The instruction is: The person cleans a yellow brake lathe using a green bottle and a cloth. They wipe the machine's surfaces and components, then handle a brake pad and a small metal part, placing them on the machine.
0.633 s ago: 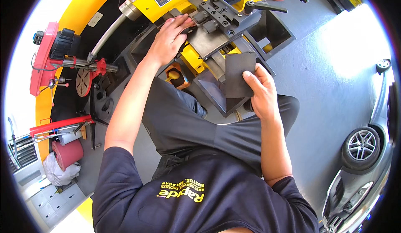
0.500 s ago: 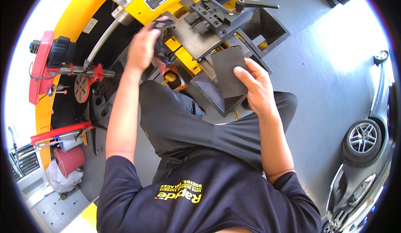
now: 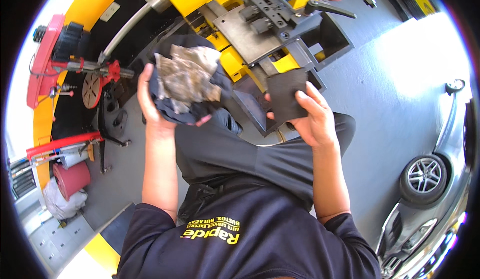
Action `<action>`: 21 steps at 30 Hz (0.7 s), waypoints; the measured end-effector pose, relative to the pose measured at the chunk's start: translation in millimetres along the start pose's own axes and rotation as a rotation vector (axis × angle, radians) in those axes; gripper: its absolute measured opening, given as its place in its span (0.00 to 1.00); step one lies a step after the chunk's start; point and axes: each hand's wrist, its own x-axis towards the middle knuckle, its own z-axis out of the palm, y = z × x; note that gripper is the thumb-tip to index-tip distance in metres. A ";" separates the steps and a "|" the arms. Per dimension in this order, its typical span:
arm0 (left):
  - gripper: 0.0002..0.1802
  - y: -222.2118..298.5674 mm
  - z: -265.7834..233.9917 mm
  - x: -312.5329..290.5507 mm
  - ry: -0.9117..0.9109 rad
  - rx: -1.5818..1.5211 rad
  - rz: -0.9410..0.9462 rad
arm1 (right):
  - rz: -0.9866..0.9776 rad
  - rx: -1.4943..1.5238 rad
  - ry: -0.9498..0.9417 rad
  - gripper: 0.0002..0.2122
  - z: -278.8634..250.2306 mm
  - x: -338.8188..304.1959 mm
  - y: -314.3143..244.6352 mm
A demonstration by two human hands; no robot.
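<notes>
My left hand point(image 3: 156, 113) is raised left of the machine, holding a bundled dark rag point(image 3: 165, 110). The rag is opened out, with a crumpled, stained grey-brown patch of cloth or film point(image 3: 186, 74) facing up. One digit runs up the rag's left edge; most of the other fingers are hidden beneath. Above my right thigh, my right hand point(image 3: 317, 121) pinches a dark grey sandpaper sheet point(image 3: 287, 94), thumb on its face and fingertips showing past its left edge. It is apart from the rag.
Ahead stands a yellow machine point(image 3: 230, 61) with a flat metal plate point(image 3: 250, 34), black clamp levers point(image 3: 330, 9) and a black open tray point(image 3: 257, 104) below. A red drill press point(image 3: 45, 61) is at left, with a red bucket point(image 3: 72, 179) below. A silver car point(image 3: 425, 214) is at right.
My left hand has come back from the machine toward me and turned the rag so its stained patch shows. The sandpaper in my right hand has shifted slightly and tilted. The view has moved a little.
</notes>
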 end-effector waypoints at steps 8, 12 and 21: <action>0.26 -69.6 18.0 -49.6 0.000 0.258 -0.354 | 0.124 -0.109 -0.069 0.26 -41.8 -15.2 6.2; 0.21 -81.3 36.3 -48.2 -0.064 0.253 -0.285 | 0.092 -0.308 -0.076 0.29 -7.4 -9.5 19.6; 0.19 -66.0 19.2 -41.1 -0.451 0.691 -0.066 | 0.002 -0.269 0.031 0.23 -4.4 -10.5 -0.2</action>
